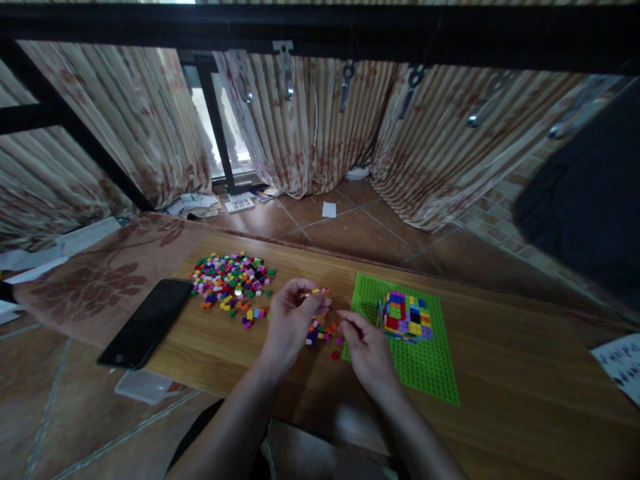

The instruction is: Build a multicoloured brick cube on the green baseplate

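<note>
My left hand (290, 317) hovers over the wooden table (500, 347) with its fingers curled, pinching a short row of small coloured bricks (315, 291). My right hand (367, 350) rests beside it, fingers closed in a pinch near a few loose bricks (320, 331); what it holds is too small to make out. Just right of the hands lies a green baseplate (425, 367) carrying a multicoloured brick block (406, 315). A large pile of small coloured bricks (230, 277) lies to the left of my left hand.
A black phone (147, 322) lies at the table's left end. A paper sheet (623, 363) sits at the right edge. Behind the table are tiled floor, curtains and scattered papers. A black bar runs overhead, and a dark shape looms at the right.
</note>
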Tool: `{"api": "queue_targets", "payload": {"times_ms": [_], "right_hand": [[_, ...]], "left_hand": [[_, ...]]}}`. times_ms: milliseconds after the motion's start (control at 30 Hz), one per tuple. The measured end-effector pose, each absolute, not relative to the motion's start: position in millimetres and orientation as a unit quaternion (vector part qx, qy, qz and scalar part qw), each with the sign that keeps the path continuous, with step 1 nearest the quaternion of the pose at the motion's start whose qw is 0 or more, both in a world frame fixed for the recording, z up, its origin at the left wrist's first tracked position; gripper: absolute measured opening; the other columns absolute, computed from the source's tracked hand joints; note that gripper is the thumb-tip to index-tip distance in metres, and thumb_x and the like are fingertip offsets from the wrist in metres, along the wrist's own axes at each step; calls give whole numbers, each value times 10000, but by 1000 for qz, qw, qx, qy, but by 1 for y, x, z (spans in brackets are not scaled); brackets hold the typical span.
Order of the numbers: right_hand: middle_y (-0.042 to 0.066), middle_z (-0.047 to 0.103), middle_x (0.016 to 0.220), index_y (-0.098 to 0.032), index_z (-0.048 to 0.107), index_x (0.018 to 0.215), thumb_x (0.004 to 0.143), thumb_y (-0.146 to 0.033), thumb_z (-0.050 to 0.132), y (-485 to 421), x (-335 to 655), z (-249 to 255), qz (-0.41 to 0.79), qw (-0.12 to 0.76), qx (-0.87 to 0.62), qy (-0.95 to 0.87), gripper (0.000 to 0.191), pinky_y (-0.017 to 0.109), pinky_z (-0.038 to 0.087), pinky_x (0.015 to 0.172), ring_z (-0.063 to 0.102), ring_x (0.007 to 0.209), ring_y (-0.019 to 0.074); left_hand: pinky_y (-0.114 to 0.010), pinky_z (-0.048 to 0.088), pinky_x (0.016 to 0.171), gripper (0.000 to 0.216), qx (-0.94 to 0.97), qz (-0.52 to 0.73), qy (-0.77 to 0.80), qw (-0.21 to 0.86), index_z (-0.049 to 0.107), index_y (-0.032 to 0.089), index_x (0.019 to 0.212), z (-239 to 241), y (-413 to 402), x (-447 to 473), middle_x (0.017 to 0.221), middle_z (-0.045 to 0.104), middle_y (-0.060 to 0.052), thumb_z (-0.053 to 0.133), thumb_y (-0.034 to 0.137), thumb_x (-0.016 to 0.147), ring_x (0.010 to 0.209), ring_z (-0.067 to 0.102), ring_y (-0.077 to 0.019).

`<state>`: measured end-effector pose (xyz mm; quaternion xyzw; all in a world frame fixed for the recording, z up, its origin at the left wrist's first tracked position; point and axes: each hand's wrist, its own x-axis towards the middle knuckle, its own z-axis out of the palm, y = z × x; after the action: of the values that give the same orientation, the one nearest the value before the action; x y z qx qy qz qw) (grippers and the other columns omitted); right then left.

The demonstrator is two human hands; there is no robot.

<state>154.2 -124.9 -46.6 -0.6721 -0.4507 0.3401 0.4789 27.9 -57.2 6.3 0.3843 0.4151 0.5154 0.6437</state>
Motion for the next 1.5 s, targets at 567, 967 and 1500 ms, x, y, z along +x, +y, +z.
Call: {"api": "queue_targets", "payload": {"times_ms": [567,967,1500], "right_hand": [[31,748,904,-193,724,925,845,-292,725,-177,217,14,672,558,-406,-269,128,114,506,482,702,659,89],[63,755,764,-118,722,780,711,-153,792,-171,260,5,490,762,-422,-26,104,66,488,443,603,533,37],[37,742,793,-147,733,765,760,-156,742,-170,261,3,467,764,-442,-47,14,63,537,530,627,584,43]], "left_hand": [[-233,480,625,96,530,465,359,612,769,199,822,-6,-77,71,715,692,-1,743,208,730,657,586,-117],[-274,533,754,118,750,454,266,401,732,212,908,-13,-88,105,892,707,-39,638,152,871,821,660,-148],[-342,514,839,149,773,455,313,313,771,243,936,-29,-91,119,996,635,-65,658,180,860,961,607,-189]]}}
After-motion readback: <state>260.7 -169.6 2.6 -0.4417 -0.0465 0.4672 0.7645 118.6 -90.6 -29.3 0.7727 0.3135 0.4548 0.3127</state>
